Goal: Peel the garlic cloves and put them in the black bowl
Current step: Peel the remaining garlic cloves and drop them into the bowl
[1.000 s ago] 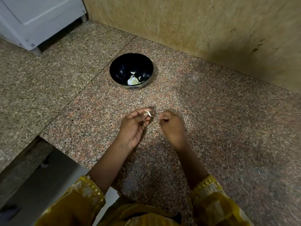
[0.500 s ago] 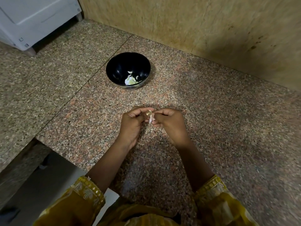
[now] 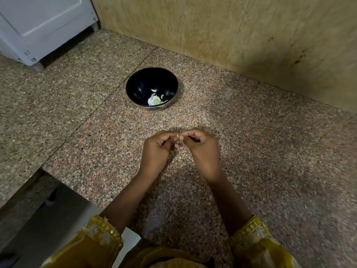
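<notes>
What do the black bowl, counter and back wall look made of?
The black bowl is glossy, with soft highlights on its inner wall: glazed ceramic or melamine, cannot tell which. The counter shows speckled pink, grey and black grains and a slab seam, so likely polished granite. The wall is beige veined panels with joints, probably marble or stone-look tile, dull and stained.

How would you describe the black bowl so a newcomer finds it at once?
Start at the speckled stone counter that runs to the tan wall. Beyond the left hand and right hand, which pinch a garlic clove, sits the bowl, beside the counter's seam. It is the only dish there: round, glossy black, pale garlic pieces inside.
</notes>
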